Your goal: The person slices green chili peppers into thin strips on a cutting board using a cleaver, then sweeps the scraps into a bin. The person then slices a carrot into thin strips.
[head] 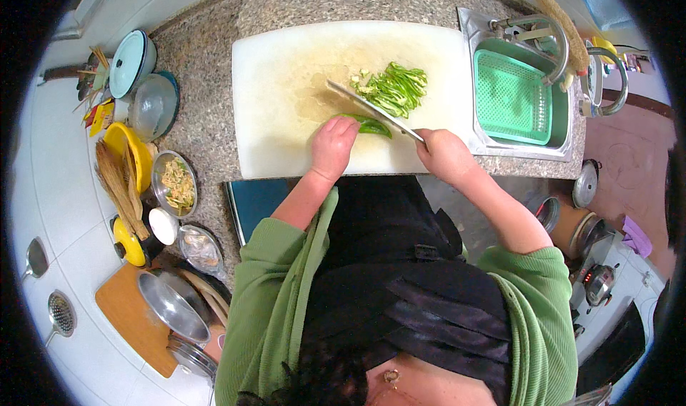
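A large white cutting board [278,73] lies on the counter before me. My right hand [445,151] grips the handle of a kitchen knife [370,106], whose blade slants up and left across the board. Below the blade, my left hand [335,140] presses down on a piece of green pepper [375,126], its fingers covering the left part. On the far side of the blade rests a pile of thin green pepper strips [396,88], with a few small pale bits at its left. A wet, yellowish patch marks the board's middle.
At right, a green plastic basket [512,95] sits in the metal sink [563,122] under a curved faucet [560,47]. Along the left stand a bowl of shredded food [178,183], a yellow colander [140,156], a lidded light-blue pot [128,65] and a steel basin [174,304].
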`<state>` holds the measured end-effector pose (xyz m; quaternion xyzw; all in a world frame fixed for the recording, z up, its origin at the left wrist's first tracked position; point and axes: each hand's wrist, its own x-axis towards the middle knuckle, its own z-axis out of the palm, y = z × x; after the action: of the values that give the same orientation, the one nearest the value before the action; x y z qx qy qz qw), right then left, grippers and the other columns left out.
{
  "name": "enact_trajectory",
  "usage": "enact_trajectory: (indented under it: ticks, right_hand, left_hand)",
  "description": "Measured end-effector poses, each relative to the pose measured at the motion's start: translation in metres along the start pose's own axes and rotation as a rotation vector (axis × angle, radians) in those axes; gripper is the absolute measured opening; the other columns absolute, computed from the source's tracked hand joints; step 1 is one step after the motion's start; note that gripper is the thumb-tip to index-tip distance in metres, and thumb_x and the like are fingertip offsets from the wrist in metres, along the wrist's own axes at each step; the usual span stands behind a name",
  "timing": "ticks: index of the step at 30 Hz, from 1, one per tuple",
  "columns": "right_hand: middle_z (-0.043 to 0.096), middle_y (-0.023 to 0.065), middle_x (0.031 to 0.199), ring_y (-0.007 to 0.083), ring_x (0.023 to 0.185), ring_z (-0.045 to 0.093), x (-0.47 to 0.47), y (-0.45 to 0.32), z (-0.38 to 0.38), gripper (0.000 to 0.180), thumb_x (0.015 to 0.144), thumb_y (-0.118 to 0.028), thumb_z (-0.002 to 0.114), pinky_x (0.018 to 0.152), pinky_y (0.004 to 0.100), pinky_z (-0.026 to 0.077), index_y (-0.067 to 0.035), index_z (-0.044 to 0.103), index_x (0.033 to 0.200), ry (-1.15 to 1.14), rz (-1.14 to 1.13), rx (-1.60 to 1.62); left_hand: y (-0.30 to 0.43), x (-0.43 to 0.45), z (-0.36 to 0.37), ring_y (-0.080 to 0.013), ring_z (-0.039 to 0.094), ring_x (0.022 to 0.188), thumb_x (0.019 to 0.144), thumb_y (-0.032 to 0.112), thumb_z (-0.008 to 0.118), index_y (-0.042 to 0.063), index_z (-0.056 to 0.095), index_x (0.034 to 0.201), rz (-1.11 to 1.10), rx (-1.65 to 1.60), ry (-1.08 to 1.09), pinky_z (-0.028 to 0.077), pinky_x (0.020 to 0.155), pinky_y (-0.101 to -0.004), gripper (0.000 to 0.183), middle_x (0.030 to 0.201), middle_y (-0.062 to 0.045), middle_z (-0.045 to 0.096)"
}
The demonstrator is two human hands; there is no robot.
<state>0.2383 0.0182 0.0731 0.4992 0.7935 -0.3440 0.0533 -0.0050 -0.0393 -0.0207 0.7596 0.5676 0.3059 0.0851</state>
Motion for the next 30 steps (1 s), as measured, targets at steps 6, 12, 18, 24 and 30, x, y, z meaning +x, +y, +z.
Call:
enact_trajectory:
  ticks: [6, 12, 18, 24, 30]
  right_hand:
    - [0.067, 0.0267, 0.085, 0.0425, 0.083, 0.066, -0.013, -0.008, -0.009, 0.034, 0.089, -0.011, 0.050, 0.078, 0.0508, 0.052, -0.002, 0.066, 0.117, -0.102, 0.004, -0.116]
    - [0.068, 0.0254, 0.087, 0.0414, 0.084, 0.066, -0.018, -0.019, -0.018, 0.034, 0.090, -0.011, 0.049, 0.078, 0.0503, 0.052, -0.004, 0.066, 0.119, -0.135, 0.055, -0.156]
    - [0.068, 0.0244, 0.085, 0.0420, 0.080, 0.066, -0.017, -0.023, -0.015, 0.033, 0.088, -0.010, 0.048, 0.074, 0.0512, 0.053, -0.004, 0.064, 0.117, -0.177, 0.100, -0.227]
    - [0.067, 0.0242, 0.082, 0.0416, 0.079, 0.066, -0.002, -0.010, 0.021, 0.029, 0.087, -0.009, 0.050, 0.073, 0.0517, 0.052, -0.004, 0.064, 0.112, -0.126, 0.050, -0.212]
    - [0.067, 0.0244, 0.083, 0.0413, 0.079, 0.066, -0.001, 0.000, 0.017, 0.031, 0.087, -0.010, 0.051, 0.073, 0.0516, 0.053, -0.004, 0.065, 0.114, -0.029, 0.009, -0.146]
  left_hand:
    - [0.003, 0.003, -0.002, -0.0278, 0.064, 0.084, 0.073, 0.009, 0.066, 0.008, 0.067, 0.085, -0.037, 0.081, -0.028, 0.054, 0.071, -0.0385, 0.012, 0.088, -0.007, 0.066]
    - [0.008, 0.003, -0.002, -0.0270, 0.063, 0.088, 0.074, 0.009, 0.061, 0.007, 0.068, 0.085, -0.106, 0.122, -0.080, 0.054, 0.074, -0.0365, 0.013, 0.092, -0.008, 0.065]
    - [0.004, 0.003, 0.005, -0.0272, 0.063, 0.092, 0.075, 0.009, 0.060, 0.007, 0.069, 0.086, -0.089, 0.139, -0.062, 0.055, 0.075, -0.0369, 0.015, 0.095, -0.008, 0.065]
    - [0.004, -0.005, 0.010, -0.0277, 0.064, 0.092, 0.074, 0.009, 0.060, 0.006, 0.069, 0.086, -0.104, 0.126, -0.071, 0.055, 0.075, -0.0372, 0.016, 0.095, -0.008, 0.065]
    - [0.006, 0.000, 0.008, -0.0286, 0.064, 0.086, 0.073, 0.008, 0.062, 0.007, 0.068, 0.085, -0.068, 0.065, 0.012, 0.055, 0.073, -0.0380, 0.013, 0.089, -0.009, 0.066]
